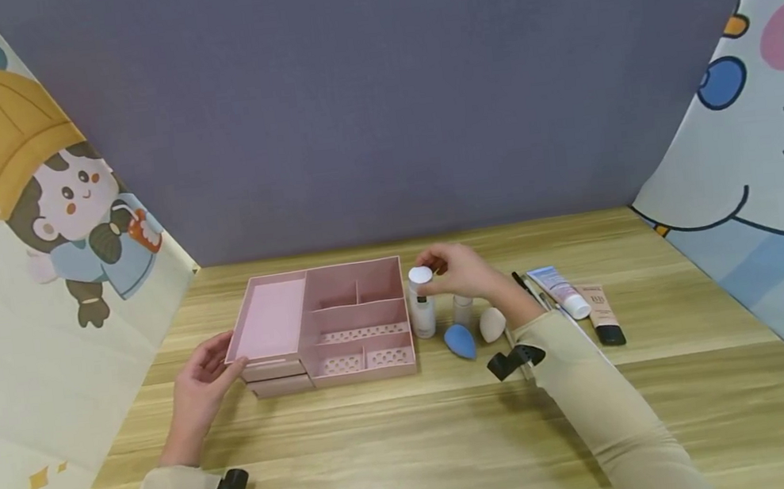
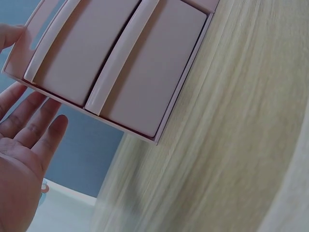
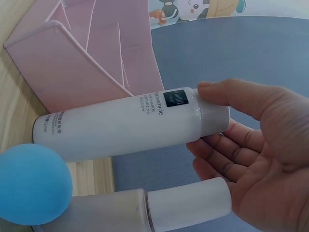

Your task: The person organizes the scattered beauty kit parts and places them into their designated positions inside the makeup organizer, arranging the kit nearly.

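A pink desk organizer (image 1: 365, 377) with compartments and two front drawers (image 2: 159, 63) stands at the left of the table. My left hand (image 1: 199, 384) holds its left front corner, thumb at the top rim and fingers along the outer side wall. Just right of the organizer, a white lotion bottle (image 3: 120, 126) stands upright. My right hand (image 1: 463, 273) grips it by the cap, thumb on one side and fingers on the other. Close beside it are a smaller white-capped bottle (image 3: 188, 205) and a blue makeup sponge (image 1: 460, 342).
A pale makeup sponge (image 1: 492, 325) lies under the right forearm. Farther right lie a blue and white tube (image 1: 556, 287), a beige BB cream tube (image 1: 598, 309) and some thin sticks partly hidden by the sleeve. A grey-blue panel (image 1: 379, 118) stands behind the wooden table (image 1: 385, 452).
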`<state>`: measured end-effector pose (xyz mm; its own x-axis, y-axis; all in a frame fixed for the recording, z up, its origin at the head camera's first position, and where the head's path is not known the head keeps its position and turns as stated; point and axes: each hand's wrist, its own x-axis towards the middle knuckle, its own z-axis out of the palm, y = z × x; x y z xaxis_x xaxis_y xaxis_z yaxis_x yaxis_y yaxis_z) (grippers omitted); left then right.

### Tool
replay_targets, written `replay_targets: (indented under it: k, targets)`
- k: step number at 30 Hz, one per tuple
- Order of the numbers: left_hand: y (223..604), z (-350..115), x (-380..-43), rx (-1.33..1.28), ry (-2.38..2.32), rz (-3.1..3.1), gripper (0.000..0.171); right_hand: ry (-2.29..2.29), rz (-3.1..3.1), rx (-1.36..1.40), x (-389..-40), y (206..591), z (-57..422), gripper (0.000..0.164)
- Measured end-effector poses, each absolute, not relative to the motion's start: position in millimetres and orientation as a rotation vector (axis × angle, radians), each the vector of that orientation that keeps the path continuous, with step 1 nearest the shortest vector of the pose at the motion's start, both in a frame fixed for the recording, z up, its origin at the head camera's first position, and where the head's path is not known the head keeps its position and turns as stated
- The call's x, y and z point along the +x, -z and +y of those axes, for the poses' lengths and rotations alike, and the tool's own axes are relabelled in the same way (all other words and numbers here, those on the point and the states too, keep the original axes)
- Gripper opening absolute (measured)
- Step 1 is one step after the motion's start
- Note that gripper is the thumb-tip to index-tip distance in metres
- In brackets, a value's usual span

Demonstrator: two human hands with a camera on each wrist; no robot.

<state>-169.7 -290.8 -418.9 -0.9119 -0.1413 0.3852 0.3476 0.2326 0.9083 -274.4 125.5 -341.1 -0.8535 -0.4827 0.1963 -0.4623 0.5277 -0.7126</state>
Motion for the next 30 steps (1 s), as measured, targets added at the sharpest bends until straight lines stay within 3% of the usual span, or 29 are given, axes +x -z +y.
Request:
replay_targets:
  k: [30]
  targets:
    - [418.4,-293.1,-170.8,-0.212,1.741,-2.13,0.044,1.395,2.752,-0.884,-274.0,321.1,122.8,0.036]
